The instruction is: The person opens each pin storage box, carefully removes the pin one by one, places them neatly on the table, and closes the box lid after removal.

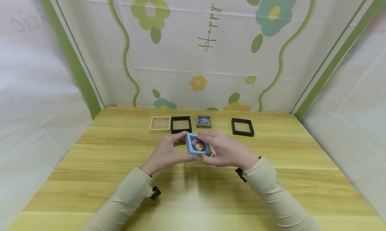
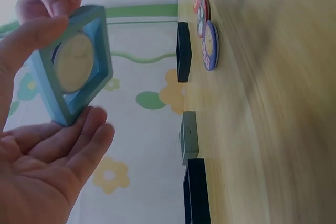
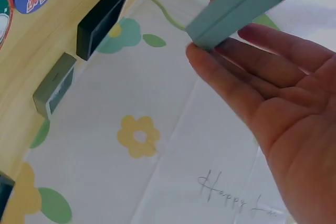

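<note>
A light blue square display frame point(image 1: 188, 144) is held above the table between both hands. Inside its clear window sits a round purple badge point(image 1: 197, 145) with a yellow cartoon animal; its pale back point(image 2: 76, 62) shows in the left wrist view. My left hand point(image 1: 167, 153) grips the frame's left side, thumb at the near edge and fingers at the far corner. My right hand point(image 1: 224, 150) grips the right side, its thumb low at the near corner. Round badges, a blue one point(image 2: 210, 45) and two red-edged ones, lie on the table, mostly hidden beneath the hands in the head view.
Along the table's back stand a light wood frame point(image 1: 160, 124), a black frame point(image 1: 181, 131) and a small grey-green frame point(image 1: 204, 125) with a purple item inside. Another black frame point(image 1: 242, 133) lies further right. A flower-printed cloth point(image 1: 181, 56) hangs behind the table.
</note>
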Tool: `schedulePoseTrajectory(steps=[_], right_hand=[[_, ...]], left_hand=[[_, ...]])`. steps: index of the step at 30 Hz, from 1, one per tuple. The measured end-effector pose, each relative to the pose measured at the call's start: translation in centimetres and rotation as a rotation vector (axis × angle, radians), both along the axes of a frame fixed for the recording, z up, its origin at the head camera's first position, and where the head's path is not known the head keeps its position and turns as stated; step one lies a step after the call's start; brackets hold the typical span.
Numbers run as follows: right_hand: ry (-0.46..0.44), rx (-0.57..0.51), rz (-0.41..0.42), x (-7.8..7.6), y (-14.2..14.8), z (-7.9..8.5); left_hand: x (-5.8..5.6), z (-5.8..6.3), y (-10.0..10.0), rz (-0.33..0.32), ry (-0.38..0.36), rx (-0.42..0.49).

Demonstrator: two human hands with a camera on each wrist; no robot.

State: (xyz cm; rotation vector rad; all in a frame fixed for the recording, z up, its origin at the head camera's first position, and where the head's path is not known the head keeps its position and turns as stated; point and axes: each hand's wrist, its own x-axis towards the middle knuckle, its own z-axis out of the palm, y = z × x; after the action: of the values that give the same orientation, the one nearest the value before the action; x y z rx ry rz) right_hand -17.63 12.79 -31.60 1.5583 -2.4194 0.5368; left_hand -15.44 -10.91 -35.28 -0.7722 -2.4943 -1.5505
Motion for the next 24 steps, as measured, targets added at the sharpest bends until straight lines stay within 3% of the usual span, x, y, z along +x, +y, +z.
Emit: schedulePoseTrajectory(steps=[4, 11, 24], right_hand=[[0.033, 0.028, -0.003, 0.5, -0.4, -0.1], [0.225, 0.126, -0.046, 1.7, -1.0, 0.2], [0.259, 0.148, -0.032, 1.8, -1.8, -0.3]], left_hand=[[-0.2, 0.0, -0.3, -0.059, -0.042, 0.000], [-0.4, 0.1, -1.0, -0.105, -0.124, 0.010], [-0.6, 0.3, -1.5, -0.113, -0.166, -0.028]])
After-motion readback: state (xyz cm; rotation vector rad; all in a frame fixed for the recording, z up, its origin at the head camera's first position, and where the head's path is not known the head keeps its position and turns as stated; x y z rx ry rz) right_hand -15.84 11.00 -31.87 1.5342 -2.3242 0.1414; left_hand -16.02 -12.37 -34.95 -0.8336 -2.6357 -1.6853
